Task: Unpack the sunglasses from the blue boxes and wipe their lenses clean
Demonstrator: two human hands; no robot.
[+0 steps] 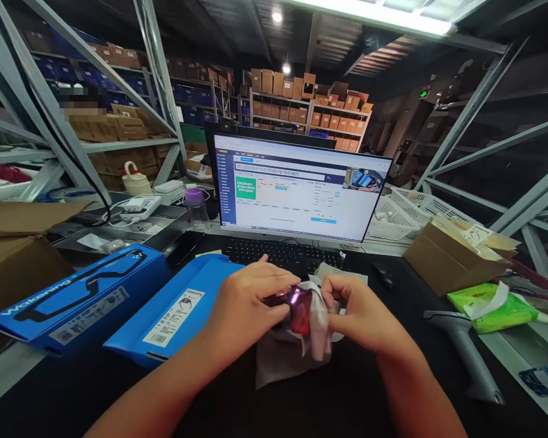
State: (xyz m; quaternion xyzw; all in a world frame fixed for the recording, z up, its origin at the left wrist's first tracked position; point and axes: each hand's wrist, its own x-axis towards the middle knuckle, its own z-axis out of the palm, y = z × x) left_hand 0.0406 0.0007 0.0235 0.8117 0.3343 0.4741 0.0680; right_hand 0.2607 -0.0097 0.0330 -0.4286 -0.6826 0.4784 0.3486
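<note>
Between my two hands is a pair of sunglasses with a shiny reddish lens (301,311), partly wrapped in a thin whitish pouch (319,325). My left hand (251,298) is closed on the dark upper edge of the glasses, thumb below and fingers above. My right hand (354,307) pinches the gathered cloth of the pouch at the other side. A loose flap of pale cloth hangs down over the black mat. Left of my left hand lies a blue box (182,310) with a white label, and beside it a second blue box (82,298) with a glasses outline.
Behind my hands stand a keyboard (278,249) and a lit monitor (296,188). To the right are a mouse (383,275), a barcode scanner (468,353), a green tissue pack (493,307) and an open carton (452,258). A purple-lidded bottle (195,207) stands left of the monitor.
</note>
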